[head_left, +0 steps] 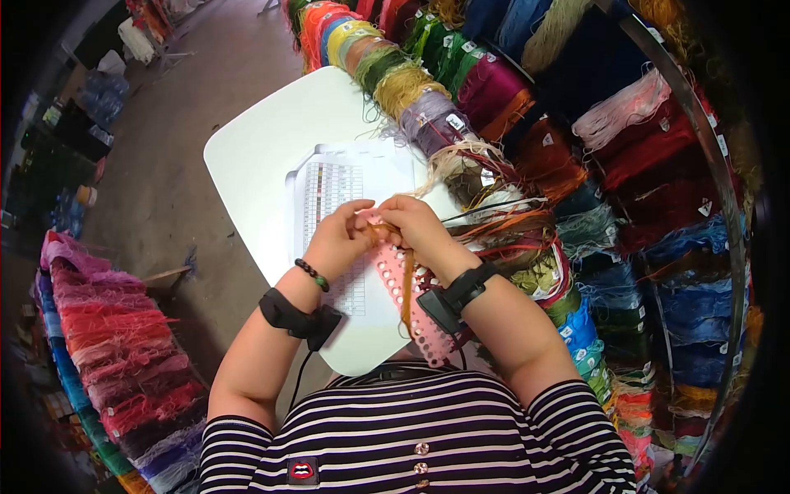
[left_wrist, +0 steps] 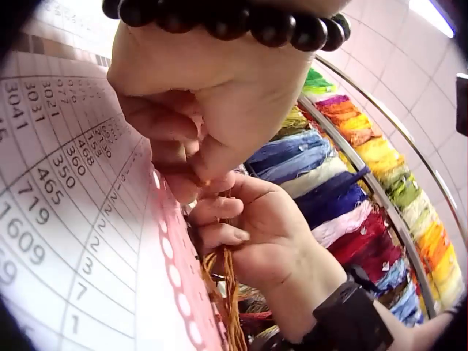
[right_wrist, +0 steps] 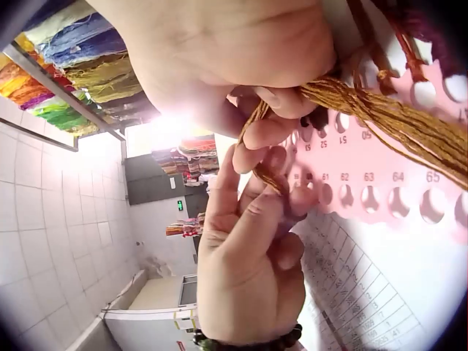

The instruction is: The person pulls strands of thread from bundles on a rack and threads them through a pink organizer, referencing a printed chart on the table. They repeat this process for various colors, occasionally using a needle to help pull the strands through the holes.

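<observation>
A bundle of golden-brown embroidery floss [right_wrist: 395,121] passes between both hands. My left hand [head_left: 336,239], with a dark bead bracelet, pinches a short end of it between thumb and fingers. Right beside it my right hand [head_left: 421,235] grips the strands close to that end, fingers curled. The long tail of the floss hangs toward the body over a pink card [head_left: 395,284] punched with rows of numbered holes. In the right wrist view several holes are marked with numbers such as 63 and 65. Brown threads are looped through other holes near the right hand.
Printed number sheets [head_left: 350,177] lie under the hands on a white table [head_left: 255,140]. Many-coloured skeins [head_left: 411,90] crowd the table's right edge and hang on racks at right. Another rack of pink and red skeins [head_left: 123,354] stands at left. Cables hang from the wrist cameras.
</observation>
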Motion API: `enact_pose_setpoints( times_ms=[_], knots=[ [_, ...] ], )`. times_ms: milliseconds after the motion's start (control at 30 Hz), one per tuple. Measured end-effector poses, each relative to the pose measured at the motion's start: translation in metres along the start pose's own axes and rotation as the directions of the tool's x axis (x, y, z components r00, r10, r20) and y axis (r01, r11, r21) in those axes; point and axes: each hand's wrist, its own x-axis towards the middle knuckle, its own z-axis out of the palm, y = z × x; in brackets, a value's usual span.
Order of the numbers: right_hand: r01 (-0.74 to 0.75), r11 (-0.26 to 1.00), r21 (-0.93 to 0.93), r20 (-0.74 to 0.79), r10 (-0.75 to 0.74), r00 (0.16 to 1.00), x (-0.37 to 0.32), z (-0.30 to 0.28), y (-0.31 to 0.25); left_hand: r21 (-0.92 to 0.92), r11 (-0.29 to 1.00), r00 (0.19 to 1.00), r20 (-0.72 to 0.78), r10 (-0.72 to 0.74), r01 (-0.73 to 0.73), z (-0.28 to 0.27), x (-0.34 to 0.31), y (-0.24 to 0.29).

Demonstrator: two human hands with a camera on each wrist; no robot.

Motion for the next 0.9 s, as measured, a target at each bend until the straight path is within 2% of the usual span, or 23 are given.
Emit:
enact_pose_setpoints(
  times_ms=[33, 67, 100, 133, 167, 200, 233, 300, 333, 367, 400, 433, 467, 500, 533, 567, 600, 667, 700, 767, 833, 867, 900],
  knots=[
    [0.081, 0.964, -0.255, -0.059, -0.099, 0.993, -0.006, -0.002, -0.004, -0.112, 0.994, 1.000, 0.016, -0.008, 0.010, -0.004, -0.002, 0.006],
    [0.131, 0.859, -0.495, -0.092, -0.201, 0.975, -0.018, 0.000, -0.016, -0.224, 0.974, 0.999, 0.034, -0.021, 0.028, -0.008, -0.005, 0.013],
    [0.158, 0.817, -0.554, -0.092, -0.249, 0.964, -0.031, -0.002, -0.030, -0.393, 0.919, 0.999, 0.040, -0.005, 0.021, -0.012, -0.010, 0.022],
    [0.297, 0.752, -0.589, -0.026, -0.385, 0.923, -0.021, -0.012, -0.013, -0.454, 0.891, 0.996, 0.081, 0.037, 0.004, -0.014, -0.014, 0.037],
    [0.158, 0.906, -0.392, 0.061, -0.146, 0.987, -0.028, -0.011, -0.026, -0.482, 0.876, 0.991, 0.110, 0.078, -0.015, -0.015, -0.018, 0.050],
    [-0.034, 0.981, -0.192, 0.196, 0.072, 0.978, -0.034, -0.010, -0.042, -0.509, 0.860, 0.983, 0.139, 0.120, -0.033, -0.015, -0.022, 0.060],
    [-0.087, 0.982, -0.167, 0.333, 0.139, 0.933, -0.030, -0.014, -0.042, -0.484, 0.872, 0.982, 0.112, 0.149, -0.077, -0.015, -0.026, 0.069],
    [-0.055, 0.981, -0.187, 0.245, 0.101, 0.964, -0.038, -0.018, -0.059, -0.425, 0.887, 0.973, 0.059, 0.224, -0.179, -0.018, -0.029, 0.082],
    [-0.039, 0.979, -0.202, 0.205, 0.081, 0.975, -0.045, -0.019, -0.072, -0.077, 0.966, 0.960, -0.158, 0.232, -0.247, -0.022, -0.030, 0.083],
    [0.040, 0.953, -0.300, 0.142, 0.003, 0.990, -0.054, -0.017, -0.087, 0.045, 0.964, 0.920, -0.292, 0.262, -0.261, -0.029, -0.031, 0.081],
    [0.188, 0.932, -0.311, 0.134, -0.153, 0.979, -0.050, -0.023, -0.079, 0.167, 0.952, 0.858, -0.416, 0.303, -0.255, -0.035, -0.034, 0.079],
    [0.211, 0.893, -0.396, 0.122, -0.177, 0.977, -0.060, -0.022, -0.091, 0.100, 0.962, 0.877, -0.394, 0.274, -0.256, -0.037, -0.040, 0.084],
    [0.231, 0.846, -0.480, 0.111, -0.203, 0.973, -0.073, -0.020, -0.106, -0.082, 0.961, 0.902, -0.374, 0.217, -0.265, -0.038, -0.048, 0.088],
    [0.251, 0.844, -0.474, 0.117, -0.222, 0.968, -0.079, -0.022, -0.110, -0.263, 0.928, 0.925, -0.343, 0.164, -0.262, -0.042, -0.058, 0.090],
    [0.270, 0.841, -0.469, 0.123, -0.241, 0.963, -0.084, -0.024, -0.112, -0.437, 0.865, 0.946, -0.302, 0.118, -0.247, -0.046, -0.066, 0.091],
    [0.287, 0.838, -0.464, 0.126, -0.259, 0.958, -0.089, -0.027, -0.114, -0.529, 0.804, 0.941, -0.320, 0.107, -0.271, -0.060, -0.075, 0.089],
    [0.288, 0.863, -0.415, 0.106, -0.268, 0.958, -0.094, -0.032, -0.115, -0.724, 0.622, 0.949, -0.297, 0.108, -0.298, -0.082, -0.084, 0.090],
    [0.288, 0.904, -0.315, 0.066, -0.282, 0.957, -0.102, -0.040, -0.116, -0.682, 0.622, 0.890, -0.453, 0.052, -0.384, -0.117, -0.100, 0.096],
    [0.245, 0.918, -0.312, 0.043, -0.244, 0.969, -0.102, -0.042, -0.112, -0.659, 0.646, 0.872, -0.490, 0.019, -0.385, -0.118, -0.105, 0.098],
    [0.260, 0.907, -0.331, 0.057, -0.255, 0.965, -0.104, -0.035, -0.115, -0.614, 0.693, 0.828, -0.560, -0.045, -0.377, -0.117, -0.114, 0.103],
    [0.267, 0.881, -0.392, 0.066, -0.262, 0.963, -0.108, -0.027, -0.123, -0.267, 0.893, 0.821, -0.545, 0.171, -0.363, -0.132, -0.118, 0.094],
    [0.291, 0.868, -0.401, 0.061, -0.292, 0.954, -0.107, -0.025, -0.123, -0.069, 0.933, 0.819, -0.505, 0.273, -0.353, -0.138, -0.118, 0.089],
    [0.317, 0.855, -0.411, 0.057, -0.323, 0.945, -0.105, -0.024, -0.123, 0.205, 0.934, 0.803, -0.479, 0.356, -0.293, -0.140, -0.117, 0.084]
  ],
)
